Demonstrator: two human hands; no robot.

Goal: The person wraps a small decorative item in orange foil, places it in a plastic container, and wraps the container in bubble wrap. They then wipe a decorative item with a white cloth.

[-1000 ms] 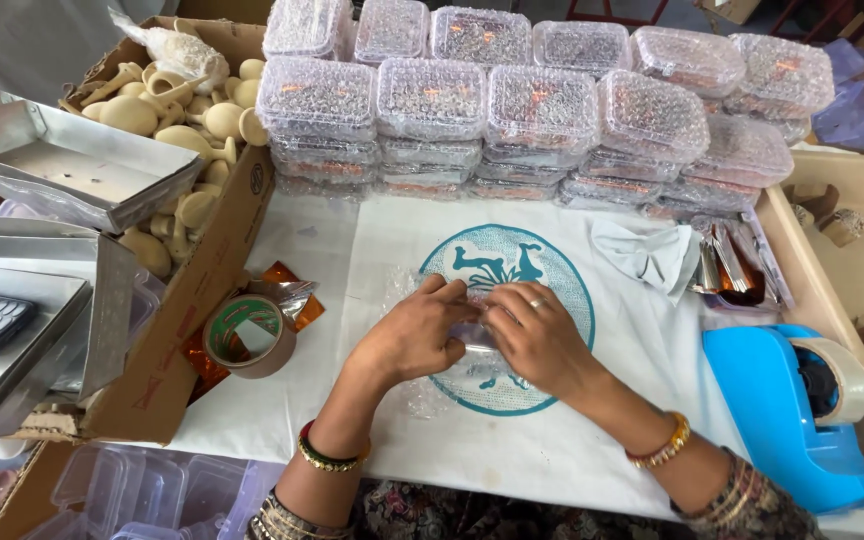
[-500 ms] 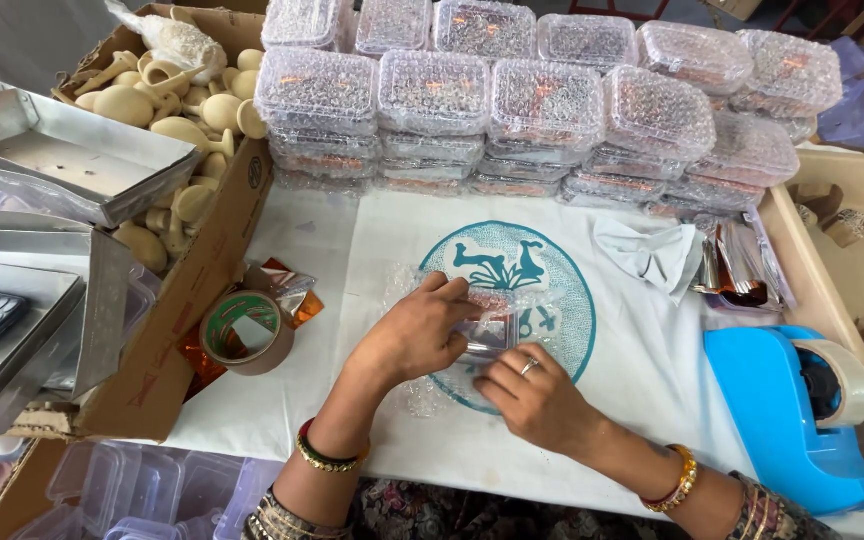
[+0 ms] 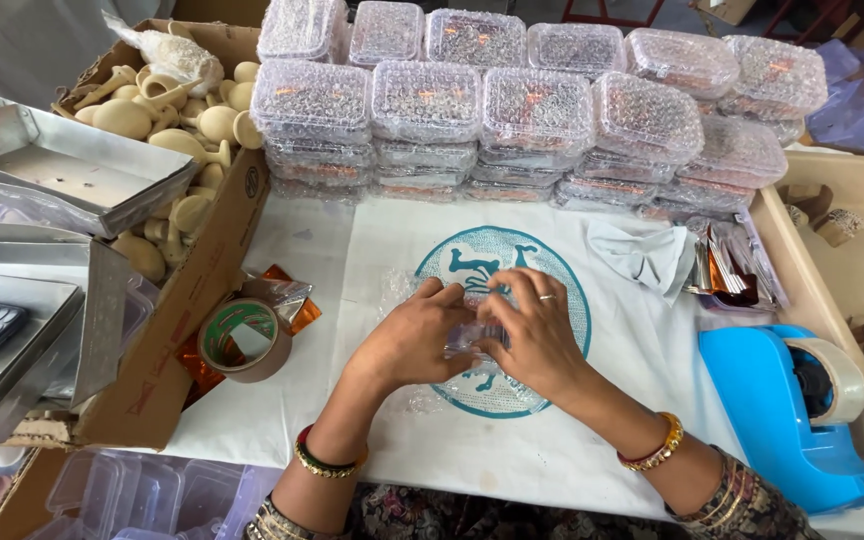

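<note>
My left hand [image 3: 414, 335] and my right hand [image 3: 535, 331] meet over a small clear bubble-wrapped packet [image 3: 469, 337] on a white cloth [image 3: 372, 250] with a teal round print. Both hands press and grip the packet between their fingers; most of it is hidden under them. A sheet of clear bubble wrap [image 3: 397, 290] lies under the hands. A ring shows on my right hand, bangles on both wrists.
Stacks of bubble-wrapped clear boxes [image 3: 512, 110] line the back. A cardboard box of cream wooden pieces [image 3: 167, 130] and metal trays [image 3: 62, 180] stand left. A brown tape roll [image 3: 244, 340] lies near my left hand, a blue tape dispenser [image 3: 792, 410] at right, foil wrappers [image 3: 727, 265] behind it.
My right hand, which had dropped back toward me half a second ago, has returned onto the packet beside the left hand.
</note>
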